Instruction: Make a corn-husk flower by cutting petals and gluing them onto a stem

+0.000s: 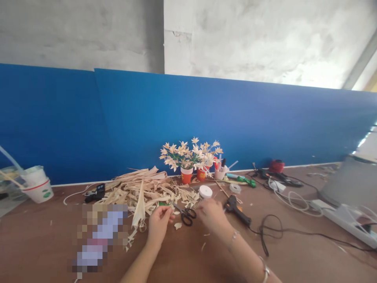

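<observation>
My left hand (160, 221) is closed in a pinch beside the heap of dried husks (147, 190); what sits between thumb and forefinger is too small to name. My right hand (212, 214) hovers just in front of a white round lid or container (205, 192), its fingers drawn together and pointing left; anything in them is hidden. Black-handled scissors (187, 217) lie between both hands, blades towards the husks. A small pale husk scrap (178, 226) rests near the scissors. Right of my right hand lies a black glue gun (238, 210).
Husk flowers (191, 153) stand in red paper cups (186, 177) at the back, near a roll of clear tape (235, 188). White cups (38, 188) stand far left. Cables and a power strip (347, 224) cover the right. A blue panel (206, 114) closes the back.
</observation>
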{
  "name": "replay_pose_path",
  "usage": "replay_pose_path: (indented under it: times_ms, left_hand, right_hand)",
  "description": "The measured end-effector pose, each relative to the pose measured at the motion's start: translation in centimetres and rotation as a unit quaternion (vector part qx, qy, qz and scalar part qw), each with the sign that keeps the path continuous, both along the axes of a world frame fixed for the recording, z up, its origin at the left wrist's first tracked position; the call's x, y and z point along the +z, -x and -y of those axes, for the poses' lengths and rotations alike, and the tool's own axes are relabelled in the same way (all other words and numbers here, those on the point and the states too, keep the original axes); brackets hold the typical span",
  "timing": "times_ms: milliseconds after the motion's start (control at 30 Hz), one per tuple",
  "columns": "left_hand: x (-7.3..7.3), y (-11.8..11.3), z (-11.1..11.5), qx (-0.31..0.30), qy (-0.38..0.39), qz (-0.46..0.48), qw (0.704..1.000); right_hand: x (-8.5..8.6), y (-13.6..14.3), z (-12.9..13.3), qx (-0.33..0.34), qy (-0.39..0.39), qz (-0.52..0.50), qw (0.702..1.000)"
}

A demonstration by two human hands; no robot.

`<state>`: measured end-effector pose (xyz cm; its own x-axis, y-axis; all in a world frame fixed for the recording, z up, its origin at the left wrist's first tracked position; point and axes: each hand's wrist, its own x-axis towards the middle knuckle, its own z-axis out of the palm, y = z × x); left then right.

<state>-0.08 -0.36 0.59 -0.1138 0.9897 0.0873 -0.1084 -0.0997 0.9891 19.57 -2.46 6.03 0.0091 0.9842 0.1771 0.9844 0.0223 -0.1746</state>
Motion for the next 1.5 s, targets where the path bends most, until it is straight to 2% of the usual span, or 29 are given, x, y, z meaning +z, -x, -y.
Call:
replay_pose_path:
  times_ms: [33, 67, 133, 333, 467, 633, 767, 900, 967, 1033, 1267, 1500]
  left_hand:
    - [0.0, 0.0, 0.0, 0.002, -0.001, -0.002, 1.000]
    - [0.0, 0.1, 0.0, 0.004, -0.003, -0.004, 1.000]
    - [-0.1, 0.2, 0.0, 0.011, -0.006, -0.007, 1.000]
    - [0.2, 0.3, 0.0, 0.028, -0.014, -0.004, 1.000]
    - [0.4, 0.3, 0.1, 0.028, -0.005, -0.009, 1.000]
    - [0.2, 0.3, 0.1, 0.029, -0.008, -0.006, 1.000]
    - [0.1, 0.3, 0.1, 0.029, -0.003, -0.002, 1.000]
    - [0.1, 0.1, 0.1, 0.021, 0.003, -0.003, 1.000]
    - [0.1, 0.1, 0.2, 0.017, 0.006, -0.008, 1.000]
    - [0.2, 0.0, 0.2, 0.012, 0.010, -0.011, 1.000]
    - [0.1, 0.0, 0.3, 0.001, 0.009, -0.018, 1.000]
    - [0.0, -0.1, 0.4, -0.011, -0.006, -0.048, 0.999]
  right_hand:
    - [-0.3, 1.4, -0.3, 0.084, -0.003, -0.011, 0.996]
    - [-0.7, 2.6, -0.7, 0.138, -0.006, -0.019, 0.990]
    - [-1.6, 4.5, -1.6, 0.175, -0.021, -0.031, 0.984]
    - [-3.5, 6.0, -3.6, 0.149, -0.023, -0.074, 0.986]
    - [-3.8, 6.0, -3.8, 0.132, -0.016, -0.082, 0.988]
    - [-4.4, 5.8, -3.6, 0.148, -0.027, -0.095, 0.984]
    - [-4.7, 5.6, -3.5, 0.190, -0.075, -0.215, 0.955]
    - [-4.5, 5.7, -3.5, 0.193, -0.078, -0.410, 0.888]
    - [-4.3, 5.9, -3.4, 0.194, -0.088, -0.471, 0.856]
    - [-4.1, 6.1, -3.2, 0.194, -0.086, -0.498, 0.841]
    - [-4.1, 6.9, -2.7, 0.155, -0.074, -0.522, 0.836]
    - [-3.6, 7.1, -2.4, 0.147, -0.080, -0.517, 0.839]
